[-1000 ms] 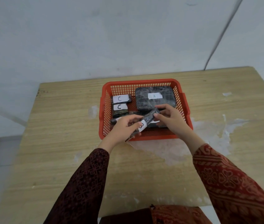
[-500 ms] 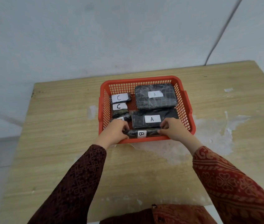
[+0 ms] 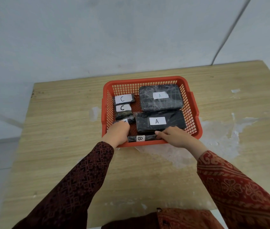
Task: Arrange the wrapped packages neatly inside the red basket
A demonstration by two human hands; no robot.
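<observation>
We are at the tidying end of the job: the red basket [image 3: 195,111] sits on the wooden table [image 3: 64,129] with every wrapped package that we can see already inside it. Two large packages marked A lie along the right side, the far A package [image 3: 159,98] near the back wall and the near A package [image 3: 159,122] just in front of it, close enough that their edges seem to touch. Down the left side run two small packages, the far C package [image 3: 124,99] and the near C package [image 3: 123,109], with another small dark package [image 3: 130,120] just before them, its label mostly hidden. Along the front wall lies the long thin B package [image 3: 143,138], set crosswise. Our right hand [image 3: 175,138] rests at its right end with fingertips on the wrapping, pinching or pressing it lightly; we cannot tell how firm the hold is. Our left hand [image 3: 118,133] is curled over the front left corner, knuckles up, its fingers hidden from us, so whether it grips anything we cannot tell. We judge the step in hand to be seating the B package flat against the front wall. Next, we should square it parallel to the rim, nudge the half-covered small package into line with the C packages, then let go.
</observation>
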